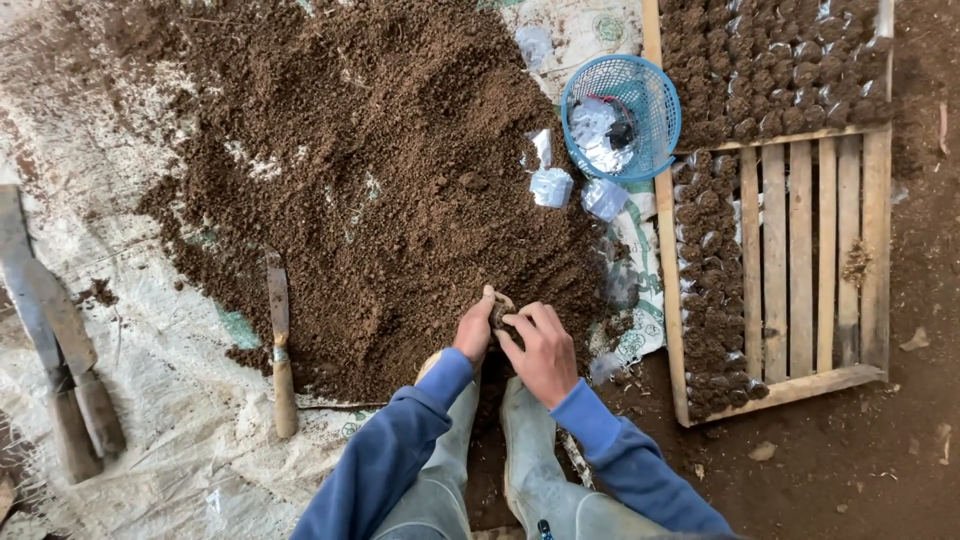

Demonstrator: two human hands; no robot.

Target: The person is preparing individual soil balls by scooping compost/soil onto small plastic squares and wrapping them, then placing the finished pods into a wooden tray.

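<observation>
My left hand [473,330] and my right hand [541,352] meet at the near edge of a big heap of dark brown soil [380,170]. Between them sits a small soil-filled bag [500,310], gripped by both hands; my right fingers press on its top. Blue sleeves cover both arms. My grey rubber boots [530,470] stand just below the hands.
A wooden slatted tray [800,250] on the right holds rows of filled soil bags [705,290]. A blue plastic basket [620,115] with clear empty bags lies beside it. A trowel-like knife [280,340] and two long blades [55,340] rest on the white tarp [160,430].
</observation>
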